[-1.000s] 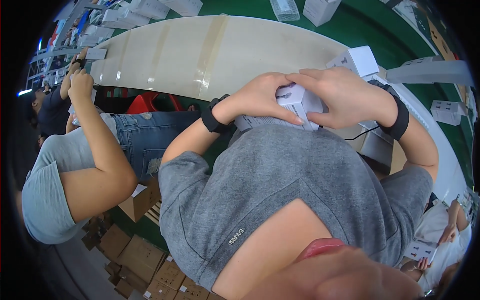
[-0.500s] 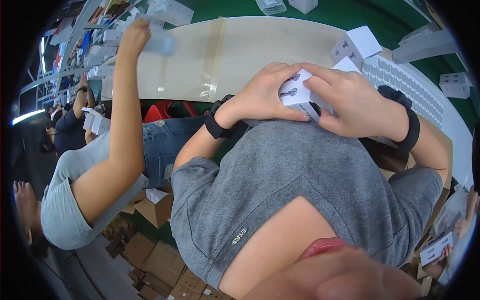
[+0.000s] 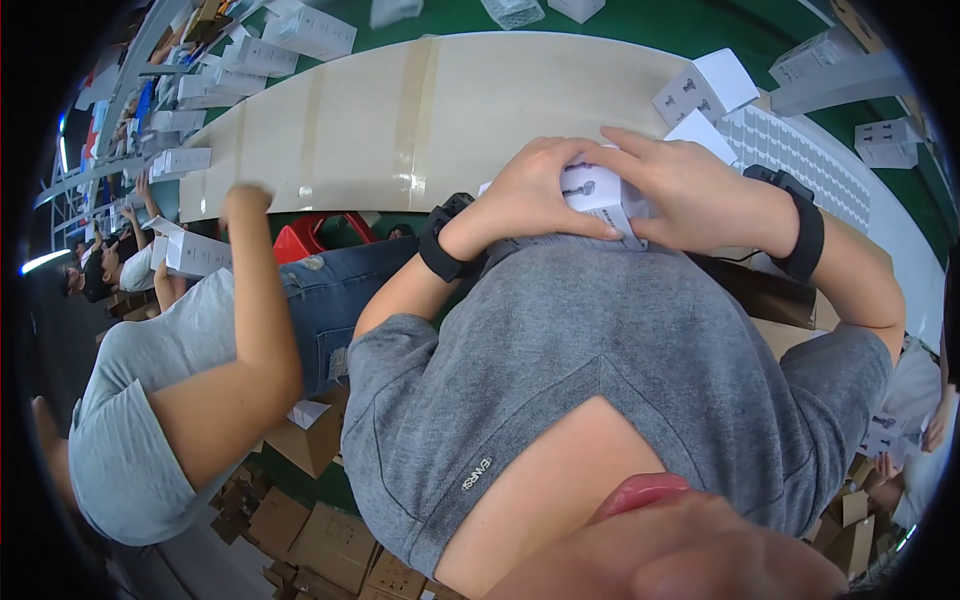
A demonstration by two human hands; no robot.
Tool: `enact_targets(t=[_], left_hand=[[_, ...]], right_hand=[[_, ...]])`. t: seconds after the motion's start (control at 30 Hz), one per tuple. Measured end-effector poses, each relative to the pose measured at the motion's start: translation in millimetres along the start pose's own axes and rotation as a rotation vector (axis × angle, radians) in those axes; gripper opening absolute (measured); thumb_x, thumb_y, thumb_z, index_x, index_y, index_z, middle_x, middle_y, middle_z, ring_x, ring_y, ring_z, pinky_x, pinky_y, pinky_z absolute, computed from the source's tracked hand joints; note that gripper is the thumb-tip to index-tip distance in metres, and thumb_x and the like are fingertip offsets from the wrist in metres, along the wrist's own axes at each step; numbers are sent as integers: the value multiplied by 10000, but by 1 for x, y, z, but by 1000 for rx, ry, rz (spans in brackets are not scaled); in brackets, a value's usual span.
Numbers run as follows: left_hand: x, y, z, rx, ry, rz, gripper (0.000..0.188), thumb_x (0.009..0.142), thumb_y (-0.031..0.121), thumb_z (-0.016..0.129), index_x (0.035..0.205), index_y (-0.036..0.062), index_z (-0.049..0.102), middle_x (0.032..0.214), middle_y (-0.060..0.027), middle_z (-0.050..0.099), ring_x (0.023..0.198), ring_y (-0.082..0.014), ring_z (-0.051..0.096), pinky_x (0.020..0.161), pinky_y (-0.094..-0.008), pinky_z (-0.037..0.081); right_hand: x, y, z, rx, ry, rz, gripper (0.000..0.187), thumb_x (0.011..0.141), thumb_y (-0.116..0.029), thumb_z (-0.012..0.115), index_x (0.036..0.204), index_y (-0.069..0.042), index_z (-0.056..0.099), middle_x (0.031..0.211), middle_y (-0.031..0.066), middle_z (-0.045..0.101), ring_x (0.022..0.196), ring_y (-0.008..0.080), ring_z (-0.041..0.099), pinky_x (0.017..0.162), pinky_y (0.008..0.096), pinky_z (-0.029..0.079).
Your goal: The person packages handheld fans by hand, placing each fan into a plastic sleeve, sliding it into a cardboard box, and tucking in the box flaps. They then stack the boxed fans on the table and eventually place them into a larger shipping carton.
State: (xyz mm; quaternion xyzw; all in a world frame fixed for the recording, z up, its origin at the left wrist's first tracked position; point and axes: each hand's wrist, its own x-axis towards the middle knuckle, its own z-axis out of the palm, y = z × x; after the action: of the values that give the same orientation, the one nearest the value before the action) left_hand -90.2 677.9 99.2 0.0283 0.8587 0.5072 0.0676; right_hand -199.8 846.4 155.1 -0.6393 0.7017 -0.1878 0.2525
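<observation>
A small white carton [image 3: 594, 192] with dark product pictures is held against my grey shirt, between both hands. My left hand [image 3: 535, 200] closes around its left side, the thumb along the lower edge. From the right, my right hand [image 3: 690, 190] lies over the carton's side and top edge, its fingers bent and thumb near the lower corner. Parts of the carton are covered by the hands. Just beyond my right hand, a white carton or flap [image 3: 703, 137] stands beside a larger white carton [image 3: 706, 86] on the table.
A pale table [image 3: 350, 120] with tape strips stretches leftward. At right lies a sheet of grey-white labels [image 3: 795, 160]. Green belt [image 3: 450, 18] beyond carries cartons and a clear plastic bag [image 3: 512, 12]. A co-worker's arm [image 3: 262, 300] is close at left, near a red stool [image 3: 310, 238].
My carton has turned slightly, and my right hand has shifted with it. The co-worker's hand has come down toward them, without the pale item; a blurred pale object now shows on the belt.
</observation>
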Motion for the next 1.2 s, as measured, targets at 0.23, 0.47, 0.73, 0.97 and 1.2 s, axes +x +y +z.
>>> enact_targets(t=[0.23, 0.47, 0.73, 0.97, 1.2], left_hand=[[17, -18, 2, 124, 38, 82, 828, 532, 456, 780, 1147, -26, 506, 1030, -174, 561, 980, -324, 515, 885, -389, 392], [42, -31, -1, 124, 17, 315, 845, 520, 397, 794, 1175, -29, 472, 985, -162, 555, 936, -309, 518, 843, -374, 398], [29, -32, -1, 100, 36, 477, 853, 530, 281, 808, 1227, -26, 423, 1038, -148, 518, 954, -290, 484, 843, -356, 401], [-5, -67, -1, 7, 7, 317, 843, 554, 233, 805, 1254, -4, 401, 1150, -145, 489, 1093, -281, 448, 934, -353, 368], [-19, -116, -16, -311, 215, 132, 875, 584, 276, 795, 1288, 13, 347, 1218, -181, 458, 1167, -313, 416, 983, -380, 337]], right_hand=[[-7, 27, 0, 85, 21, 4, 562, 634, -77, 631, 1168, -12, 469, 1234, 242, 422, 844, 374, 584, 716, 380, 489], [-23, 39, -10, -11, 71, -48, 558, 630, -57, 603, 1175, -49, 482, 1314, 258, 355, 799, 368, 602, 696, 387, 498], [-33, 21, -14, -69, 42, -67, 521, 638, -31, 577, 1153, -76, 508, 1330, 211, 362, 894, 359, 589, 743, 360, 498], [-22, 7, -9, 181, 338, -88, 497, 702, -58, 585, 1190, -86, 493, 1279, 178, 419, 989, 346, 560, 815, 352, 473], [53, 10, 18, -216, 200, 33, 428, 789, -137, 590, 1198, -57, 489, 900, 145, 598, 790, 289, 601, 697, 319, 485]])
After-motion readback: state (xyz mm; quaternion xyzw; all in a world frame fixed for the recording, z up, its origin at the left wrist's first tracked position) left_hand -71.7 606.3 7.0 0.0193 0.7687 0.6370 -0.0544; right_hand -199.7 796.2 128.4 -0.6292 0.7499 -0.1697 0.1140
